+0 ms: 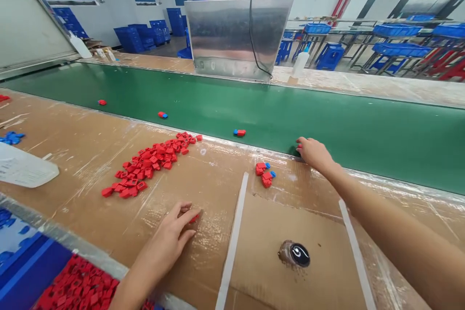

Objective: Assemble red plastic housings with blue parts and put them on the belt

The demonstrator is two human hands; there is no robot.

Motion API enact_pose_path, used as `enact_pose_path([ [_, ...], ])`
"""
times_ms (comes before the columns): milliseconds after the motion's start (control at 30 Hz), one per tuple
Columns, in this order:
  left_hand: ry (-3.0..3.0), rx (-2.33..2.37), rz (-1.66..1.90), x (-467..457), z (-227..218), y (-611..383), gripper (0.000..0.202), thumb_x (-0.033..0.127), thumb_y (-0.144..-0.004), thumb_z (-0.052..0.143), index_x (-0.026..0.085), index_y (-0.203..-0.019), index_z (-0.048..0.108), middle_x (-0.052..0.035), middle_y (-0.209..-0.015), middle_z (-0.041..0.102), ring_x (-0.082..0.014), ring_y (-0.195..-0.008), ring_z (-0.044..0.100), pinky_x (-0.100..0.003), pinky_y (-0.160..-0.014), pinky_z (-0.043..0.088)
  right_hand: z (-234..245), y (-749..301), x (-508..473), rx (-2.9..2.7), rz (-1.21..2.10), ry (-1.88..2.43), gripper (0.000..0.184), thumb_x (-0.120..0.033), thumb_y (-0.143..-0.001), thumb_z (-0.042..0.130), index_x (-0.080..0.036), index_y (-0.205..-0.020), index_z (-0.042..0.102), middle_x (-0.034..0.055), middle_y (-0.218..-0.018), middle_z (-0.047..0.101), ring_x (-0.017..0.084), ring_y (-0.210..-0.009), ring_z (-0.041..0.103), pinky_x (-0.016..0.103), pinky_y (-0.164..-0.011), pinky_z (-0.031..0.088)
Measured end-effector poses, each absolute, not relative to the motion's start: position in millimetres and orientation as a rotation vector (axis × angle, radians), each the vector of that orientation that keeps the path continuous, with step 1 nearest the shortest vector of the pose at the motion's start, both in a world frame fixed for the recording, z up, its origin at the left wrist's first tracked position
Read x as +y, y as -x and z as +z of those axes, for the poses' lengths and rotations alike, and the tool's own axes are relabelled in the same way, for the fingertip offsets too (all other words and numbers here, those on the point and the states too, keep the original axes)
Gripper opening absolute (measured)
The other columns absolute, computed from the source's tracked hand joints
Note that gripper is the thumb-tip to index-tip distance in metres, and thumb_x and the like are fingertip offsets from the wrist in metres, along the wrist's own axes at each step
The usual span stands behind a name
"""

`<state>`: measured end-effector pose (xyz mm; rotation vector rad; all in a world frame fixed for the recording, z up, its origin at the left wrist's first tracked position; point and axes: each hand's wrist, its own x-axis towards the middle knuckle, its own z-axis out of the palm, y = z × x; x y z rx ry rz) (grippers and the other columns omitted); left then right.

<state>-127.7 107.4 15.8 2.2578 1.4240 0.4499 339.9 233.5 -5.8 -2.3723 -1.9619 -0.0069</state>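
My left hand (167, 233) is low over the brown tabletop, its fingers curled over a small red plastic piece (194, 218) that shows by the index fingertip. The thumb stands a little apart. Over the near edge of the green conveyor belt (348, 126), my right hand (314, 153) is closed, with a bit of red at its fingertips; the rest of that piece is hidden. Two red pieces with blue parts (264, 174) lie on the table left of my right wrist. A pile of red pieces (152, 161) spreads beyond my left hand.
Red-and-blue pieces (240, 132) sit spaced along the belt. A round black-topped knob (300, 255) stands on cardboard between white tape strips. At lower left is a bin of red pieces (78, 286), near a translucent white container (27, 164). A metal panel (236, 34) rises behind the belt.
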Motion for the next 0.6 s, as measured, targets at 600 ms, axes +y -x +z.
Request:
enact_pose_path([
  [600, -2.558, 1.595, -0.013, 90, 35, 81, 0.015, 0.02, -0.089, 0.046, 0.021, -0.083, 0.06, -0.0094, -0.085, 0.063, -0.027, -0.075, 0.063, -0.033, -0.063, 0.043, 4, -318, -73, -1.453, 0.727, 1.819, 0.034, -0.037, -0.094, 0.048, -0.02, -0.122, 0.055, 0.0106, -0.106, 0.068, 0.024, -0.098, 0.066, 0.038, -0.08, 0.058],
])
